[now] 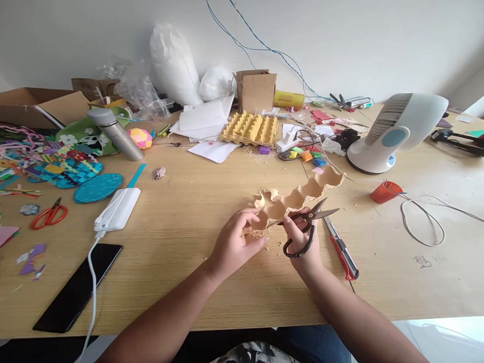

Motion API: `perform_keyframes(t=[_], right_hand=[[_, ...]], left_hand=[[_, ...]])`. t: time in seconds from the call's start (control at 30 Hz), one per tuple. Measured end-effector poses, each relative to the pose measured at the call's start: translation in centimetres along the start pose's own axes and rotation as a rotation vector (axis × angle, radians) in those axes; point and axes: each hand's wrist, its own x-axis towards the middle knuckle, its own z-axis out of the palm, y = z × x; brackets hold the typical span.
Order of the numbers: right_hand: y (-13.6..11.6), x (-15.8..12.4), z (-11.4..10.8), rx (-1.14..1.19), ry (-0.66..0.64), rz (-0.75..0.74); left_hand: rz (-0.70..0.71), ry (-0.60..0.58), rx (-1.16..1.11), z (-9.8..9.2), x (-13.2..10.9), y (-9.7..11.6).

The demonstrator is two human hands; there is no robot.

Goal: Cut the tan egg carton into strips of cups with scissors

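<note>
The left hand [234, 243] grips the near end of the egg-carton strip [294, 200], pointing to 2 o'clock over the table [179, 216]; the right hand [298, 237] has its fingers around scissors [310, 217], 2 blades parted. Steady cutting needs left fingers clear of the blades.

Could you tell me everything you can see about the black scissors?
The scissors have a black, rounded handle loop, dark metal-looking blades and a small round pivot where they cross. The blades stand open in a narrow V, tips pointing right, with nothing visible between them. The right hand holds them by the handles, partly hiding these. They are beside the near edge of the egg carton; whether they touch it I can't tell.
</note>
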Motion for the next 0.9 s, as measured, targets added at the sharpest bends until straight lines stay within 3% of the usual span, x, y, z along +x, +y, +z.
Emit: perform_keyframes(t=[0.27,0.4,0.7,0.9], right_hand=[[0.7,-1.2,0.5,-0.009,-0.124,-0.120],[1.1,-1.3,0.7,0.018,-0.158,-0.145],[0.8,-0.7,0.2,-0.092,-0.152,-0.047],[1.2,-0.8,0.1,-0.171,-0.126,-0.127]], left_hand=[[0.162,0.068,0.366,0.5,-0.3,0.2],[0.178,0.091,0.394,0.4,-0.3,0.5],[0.109,0.023,0.361,0.5,-0.3,0.4],[0.034,-0.052,0.347,0.6,-0.4,0.5]])
